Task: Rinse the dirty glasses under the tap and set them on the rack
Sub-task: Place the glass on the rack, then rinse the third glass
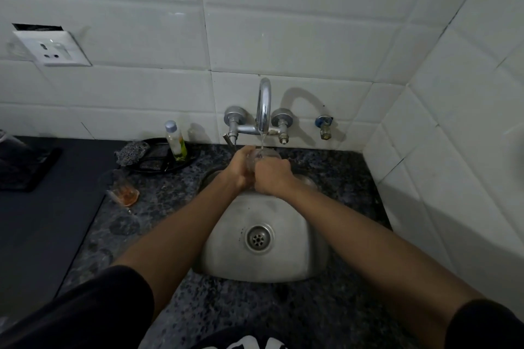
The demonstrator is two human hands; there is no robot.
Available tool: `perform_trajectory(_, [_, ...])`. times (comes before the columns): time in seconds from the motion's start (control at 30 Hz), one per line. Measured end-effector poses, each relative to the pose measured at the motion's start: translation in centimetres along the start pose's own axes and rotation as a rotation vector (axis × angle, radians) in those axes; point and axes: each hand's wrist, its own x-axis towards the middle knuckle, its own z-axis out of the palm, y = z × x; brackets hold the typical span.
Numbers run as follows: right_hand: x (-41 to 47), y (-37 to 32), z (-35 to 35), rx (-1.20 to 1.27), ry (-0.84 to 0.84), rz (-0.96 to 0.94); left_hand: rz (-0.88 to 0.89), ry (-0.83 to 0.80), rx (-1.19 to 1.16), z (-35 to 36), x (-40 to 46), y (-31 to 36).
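A clear glass (262, 156) is under the running chrome tap (263, 106), over the back of the steel sink (295, 261). My left hand (241, 168) wraps its left side and my right hand (272, 176) grips it from the right; most of the glass is hidden by my fingers. A thin stream of water falls onto it. On the counter to the left stands a stemmed glass (124, 193) with orange residue in its bowl. At the far left a dark mat or rack (25, 170) lies on the counter, with something clear at its far left edge.
A black tray (158, 167) behind the dirty glass holds a scrubber (131, 152) and a soap bottle (175, 140). A wall socket (52, 48) sits upper left. A spare valve (324, 126) juts from the tiles right of the tap. A tiled wall closes the right side.
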Motion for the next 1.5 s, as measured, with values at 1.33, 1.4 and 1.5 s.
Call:
perform_trajectory(1.33, [0.4, 0.7, 1.1, 0.114, -0.078, -0.036, -0.044, 0.085, 0.029, -1.1, 0.7, -0.2])
perform_trajectory(1.4, [0.4, 1.3, 0.7, -0.101, -0.098, -0.083, -0.077, 0.101, 0.076, -1.2, 0.7, 0.1])
perform_trajectory(1.5, [0.4, 2.2, 1.5, -0.272, 0.129, -0.243, -0.112, 0.070, 0.120, -1.0, 0.3, 0.9])
